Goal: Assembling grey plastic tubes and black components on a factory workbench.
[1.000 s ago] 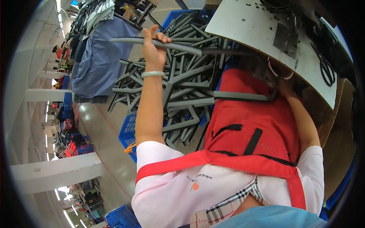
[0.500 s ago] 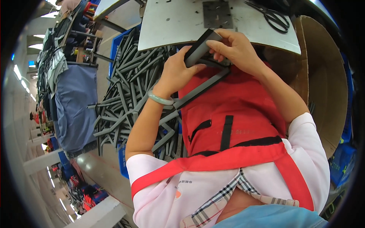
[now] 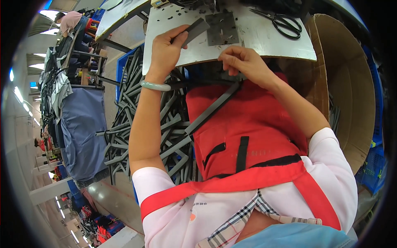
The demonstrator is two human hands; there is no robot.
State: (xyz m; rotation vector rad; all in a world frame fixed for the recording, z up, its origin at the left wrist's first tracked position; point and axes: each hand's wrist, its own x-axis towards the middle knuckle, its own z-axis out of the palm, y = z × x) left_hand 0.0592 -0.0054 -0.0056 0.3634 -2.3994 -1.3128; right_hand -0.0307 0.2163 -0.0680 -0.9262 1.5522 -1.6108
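Observation:
My left hand (image 3: 165,51) grips a flat grey strip (image 3: 197,32) between thumb and fingers, holding it over the white worktable (image 3: 178,20) just left of a dark metal plate (image 3: 222,28). My right hand (image 3: 247,66) is at the table's near edge, its fingers curled in toward the thumb; nothing shows in them. Below it, another long grey strip with a black edge (image 3: 213,108) lies across the red apron (image 3: 248,111) on my lap. Many similar grey strips (image 3: 136,111) are heaped to the left of my lap.
Black-handled scissors (image 3: 285,25) lie on the table's right side. Dark scraps are scattered near the plate. A blue crate (image 3: 120,68) edges the heap, and an open cardboard box (image 3: 349,82) stands at my right. A blue cloth (image 3: 82,128) covers something farther left.
My left hand has carried the grey strip up and left over the table. My right hand has let go of that strip and dropped slightly lower. The view has shifted a little.

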